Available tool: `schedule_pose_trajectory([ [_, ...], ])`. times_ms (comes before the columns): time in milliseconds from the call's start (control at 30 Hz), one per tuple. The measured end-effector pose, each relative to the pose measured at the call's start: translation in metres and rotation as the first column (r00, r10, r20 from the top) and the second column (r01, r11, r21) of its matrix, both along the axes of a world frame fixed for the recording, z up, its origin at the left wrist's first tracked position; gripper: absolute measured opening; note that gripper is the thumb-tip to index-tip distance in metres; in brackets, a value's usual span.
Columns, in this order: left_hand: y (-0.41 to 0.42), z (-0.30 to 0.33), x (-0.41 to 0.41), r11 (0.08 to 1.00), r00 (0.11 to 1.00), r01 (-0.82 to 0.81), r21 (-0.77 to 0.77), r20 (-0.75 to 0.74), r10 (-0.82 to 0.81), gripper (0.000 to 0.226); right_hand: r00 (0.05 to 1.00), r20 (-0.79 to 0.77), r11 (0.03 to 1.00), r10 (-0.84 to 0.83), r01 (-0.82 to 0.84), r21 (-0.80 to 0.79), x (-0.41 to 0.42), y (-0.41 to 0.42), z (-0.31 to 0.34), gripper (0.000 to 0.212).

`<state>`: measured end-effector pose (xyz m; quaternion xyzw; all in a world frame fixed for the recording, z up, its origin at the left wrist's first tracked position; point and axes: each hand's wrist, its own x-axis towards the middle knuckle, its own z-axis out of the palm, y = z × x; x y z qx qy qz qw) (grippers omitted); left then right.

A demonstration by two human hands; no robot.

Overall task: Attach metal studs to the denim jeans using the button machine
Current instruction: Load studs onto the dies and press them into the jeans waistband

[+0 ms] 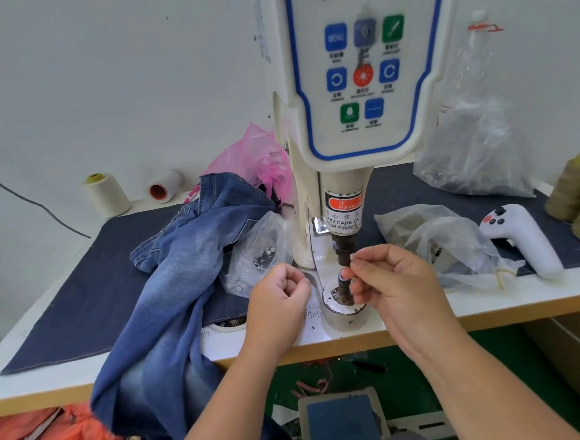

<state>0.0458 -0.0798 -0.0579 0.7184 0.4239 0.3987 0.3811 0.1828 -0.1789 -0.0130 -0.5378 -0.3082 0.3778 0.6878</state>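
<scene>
1. One view only, from the head: the right hand (394,281) pinches something small, too small to name, beside the lower die (343,286) of the button machine (360,112).
2. Left of that die, the left hand (280,291) is curled closed; whether it holds a stud I cannot tell.
3. Further left of the die, the denim jeans (188,261) lie draped over the table edge (494,312), not under the punch.
4. Risk, as I judge it: fingertips sit right under the punch, so a press on the pedal (344,422) below the die could crush them.

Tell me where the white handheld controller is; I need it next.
In the head view, the white controller lies at the table's right, between crumpled clear bags and olive thread cones.
</scene>
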Motion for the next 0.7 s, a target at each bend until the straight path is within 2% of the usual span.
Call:
schedule_pose_trajectory([
  [167, 0.0, -0.001, 0.0, 1.0, 1.0, 0.006, 0.002, -0.003, -0.006, 0.015, 1.0, 0.022, 0.999, 0.012, -0.012, 0.031, -0.001, -0.001, -0.001, 0.034],
  [400, 0.0, -0.002, 0.0, 1.0, 1.0, 0.009, 0.015, 0.002, -0.009, 0.016, 0.997, 0.038, 0.998, -0.064, 0.064, 0.01, -0.005, 0.001, -0.006, 0.023],
  [700, 0.0, -0.002, 0.0, 0.999, 0.999, 0.032, 0.031, 0.024, -0.032, 0.015, 0.994, 0.013, 0.994, -0.113, 0.113, 0.015, -0.013, 0.005, -0.005, 0.021],
])
